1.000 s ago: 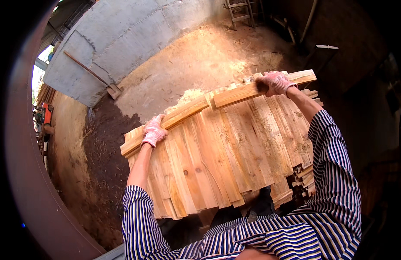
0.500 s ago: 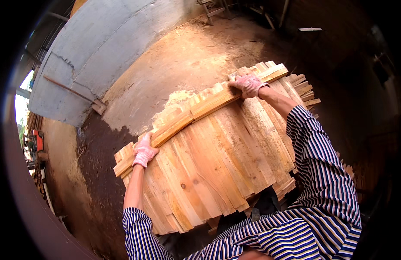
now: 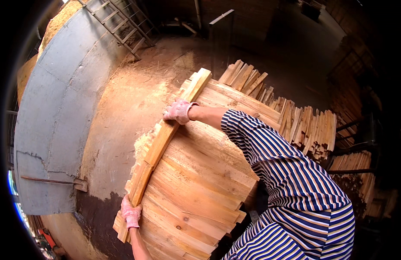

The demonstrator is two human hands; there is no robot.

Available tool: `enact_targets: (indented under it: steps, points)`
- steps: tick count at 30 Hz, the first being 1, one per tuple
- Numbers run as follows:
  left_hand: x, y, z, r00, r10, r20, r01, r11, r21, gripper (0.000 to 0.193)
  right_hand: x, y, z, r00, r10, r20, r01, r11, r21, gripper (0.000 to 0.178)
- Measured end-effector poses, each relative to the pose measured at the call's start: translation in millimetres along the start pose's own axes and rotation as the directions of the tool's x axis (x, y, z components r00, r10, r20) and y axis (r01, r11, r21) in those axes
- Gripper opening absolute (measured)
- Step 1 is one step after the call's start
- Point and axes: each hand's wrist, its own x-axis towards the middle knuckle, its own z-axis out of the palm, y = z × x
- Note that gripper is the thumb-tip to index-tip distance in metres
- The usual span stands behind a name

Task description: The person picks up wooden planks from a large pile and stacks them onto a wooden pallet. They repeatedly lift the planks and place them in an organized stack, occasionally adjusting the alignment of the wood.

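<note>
The left hand [image 3: 131,215], in a pink knit glove, is closed around the near end of a long wooden plank [image 3: 165,138]. The right hand [image 3: 178,111], gloved alike, grips the same plank past its middle, nearer the far end. The plank lies along the left edge of a stack of sawn boards [image 3: 200,186], its long axis running from the left hand up and away to the right, toward a further board pile [image 3: 304,125]. A sawdust floor [image 3: 122,108] lies to its left.

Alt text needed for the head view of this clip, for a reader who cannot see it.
Seen from above, a person in a striped shirt holds a long wooden plank along the far edge of a stack of boards, gloved left hand near one end, gloved right hand further along. Sawdust-covered ground lies beyond, more stacked wood at right.
</note>
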Motion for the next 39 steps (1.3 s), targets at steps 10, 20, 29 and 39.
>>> enact_targets:
  steps: [10, 20, 29, 39]
  points:
    - [-11.8, 113.2, 11.0, 0.932, -0.306, -0.192, 0.359, 0.838, 0.41, 0.107, -25.3, -6.7, 61.8, 0.76, 0.498, -0.418, -0.36, 0.858, 0.367, 0.037]
    - [-229.1, 507.1, 85.2, 0.651, 0.734, -0.192, -0.661, 0.423, -0.62, 0.05, -400.4, 71.3, 61.5, 0.458, 0.669, -0.585, -0.015, 0.664, 0.748, 0.08]
    - [-250.1, 721.8, 326.3, 0.544, 0.564, 0.621, 0.039, 0.723, -0.69, 0.06, -699.1, 179.2, 295.5, -0.047, 0.792, 0.609, -0.705, -0.458, 0.541, 0.068]
    - [-72.6, 869.4, 644.9, 0.708, 0.279, 0.649, -0.094, 0.948, -0.305, 0.078, -716.1, 153.1, 492.0, -0.086, 0.639, 0.764, -0.608, -0.641, 0.467, 0.074]
